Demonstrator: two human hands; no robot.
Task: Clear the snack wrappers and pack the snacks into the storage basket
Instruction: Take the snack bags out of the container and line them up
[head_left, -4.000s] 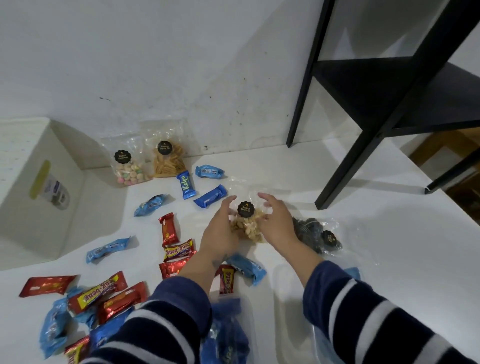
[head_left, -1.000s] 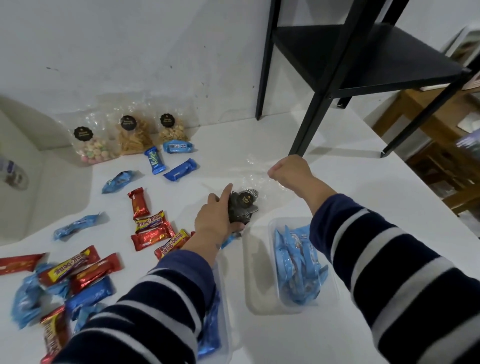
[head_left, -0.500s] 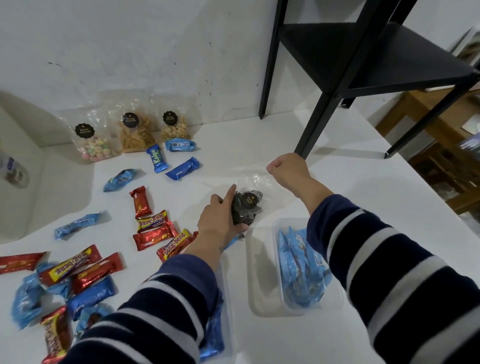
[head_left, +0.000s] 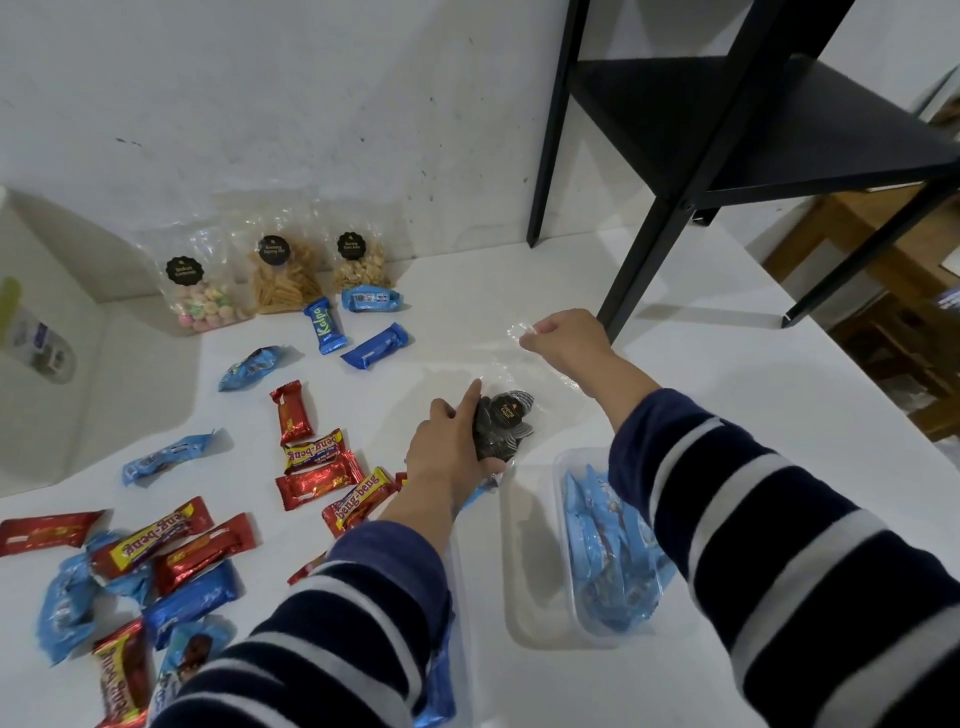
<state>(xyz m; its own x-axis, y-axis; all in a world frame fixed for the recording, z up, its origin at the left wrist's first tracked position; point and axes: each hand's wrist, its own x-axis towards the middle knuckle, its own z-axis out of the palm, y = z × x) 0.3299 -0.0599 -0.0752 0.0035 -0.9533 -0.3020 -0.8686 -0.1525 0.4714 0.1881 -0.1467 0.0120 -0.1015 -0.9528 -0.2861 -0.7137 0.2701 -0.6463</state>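
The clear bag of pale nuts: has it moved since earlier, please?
Yes: the nut bag moved away to the white wall, beside the clear bag of yellow sticks.

I read "Kalpa" on the blue wrapper (head_left: 324, 326) and "beng-beng" on red bars (head_left: 314, 450) just below it (bag stickers too small).

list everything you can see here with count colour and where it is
clear snack bags: three, pastel and tan contents, by the wall
dark snack bag: one, black, centre, held
blue wrappers: several, scattered left and centre
red bars: several, red and yellow, left and centre
clear tub: one, holds light blue packets, bottom right
white bin: one, far left
black shelf: one, top right
white table: one, under everything
left hand: grips the dark snack bag
right hand: pinches that bag's clear top
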